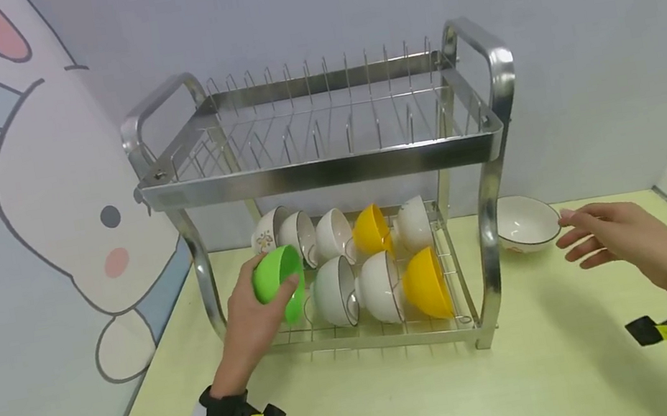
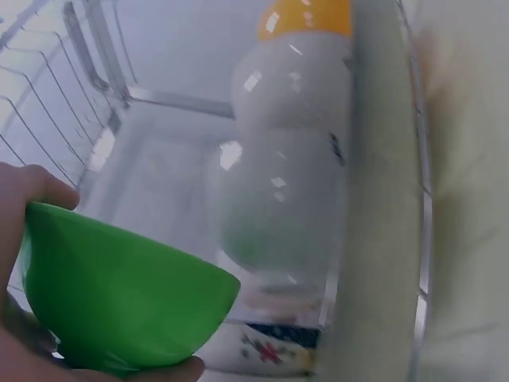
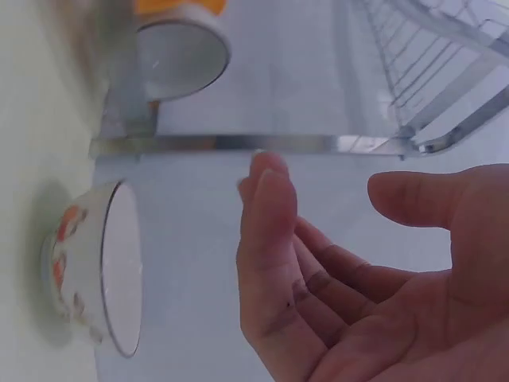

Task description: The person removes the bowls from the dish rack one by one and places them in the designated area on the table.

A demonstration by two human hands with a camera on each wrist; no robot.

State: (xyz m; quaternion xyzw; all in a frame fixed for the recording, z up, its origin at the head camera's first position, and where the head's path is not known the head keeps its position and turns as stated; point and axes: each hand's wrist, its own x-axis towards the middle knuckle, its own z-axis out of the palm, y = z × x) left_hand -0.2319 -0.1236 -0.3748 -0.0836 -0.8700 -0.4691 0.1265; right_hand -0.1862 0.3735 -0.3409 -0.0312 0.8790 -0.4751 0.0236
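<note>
A bright green bowl [image 1: 278, 282] is gripped by my left hand [image 1: 252, 315], thumb on one side and fingers round the other, at the left end of the front row on the rack's lower shelf. The left wrist view shows the green bowl [image 2: 127, 290] tilted among the fingers. Beside it a pale bowl [image 1: 335, 293] stands on edge. My right hand [image 1: 620, 239] hangs at the right with loosely bent fingers and nothing in them. Close to its fingertips, a white patterned bowl [image 1: 526, 225] sits upright on the table, apart from the palm in the right wrist view.
A two-tier metal dish rack [image 1: 321, 173] stands on the pale table [image 1: 403, 400]. Its lower shelf holds two rows of bowls on edge, among them a yellow front bowl [image 1: 427, 285] and a white one [image 1: 380, 288]. A wall [image 1: 584, 52] rises behind.
</note>
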